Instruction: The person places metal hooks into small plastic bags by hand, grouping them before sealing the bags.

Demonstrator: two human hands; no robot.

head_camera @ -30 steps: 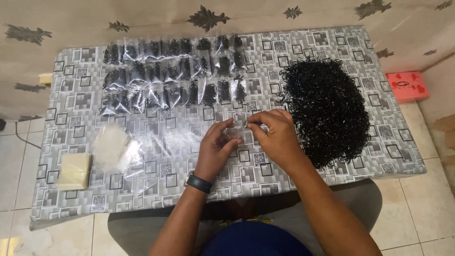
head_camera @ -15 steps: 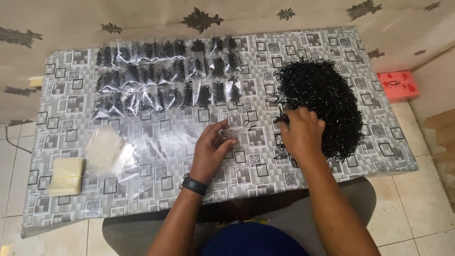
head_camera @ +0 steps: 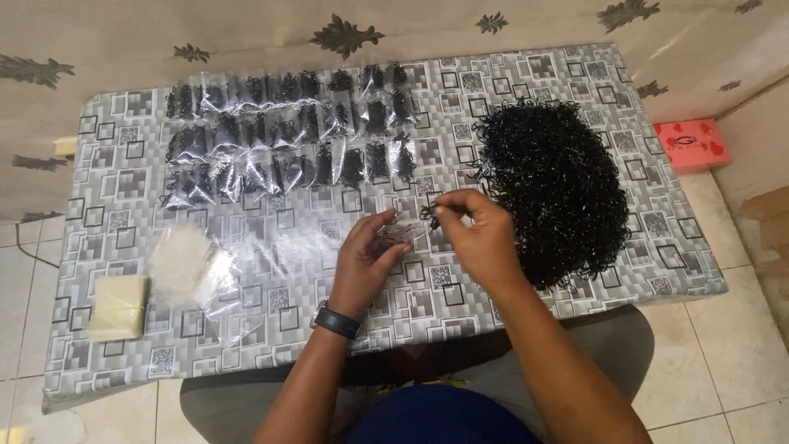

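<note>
Over the middle of the table, my left hand (head_camera: 368, 261) holds a small clear plastic bag (head_camera: 401, 233) by its mouth. My right hand (head_camera: 478, 238) pinches a few small black loops (head_camera: 430, 215) right beside the bag's opening. A big heap of the same black loops (head_camera: 555, 185) lies on the table just right of my right hand. Rows of small clear bags filled with black loops (head_camera: 288, 136) lie at the far left half of the table. A black band sits on my left wrist.
The table (head_camera: 271, 321) wears a grey patterned cover. A loose pile of clear bags (head_camera: 187, 261) and a yellowish stack (head_camera: 117, 307) lie at the near left. A red box (head_camera: 692, 145) sits on the tiled floor at the right.
My right hand went to the black heap, then came back to the bag with a pinch of loops. My left hand kept hold of the bag.
</note>
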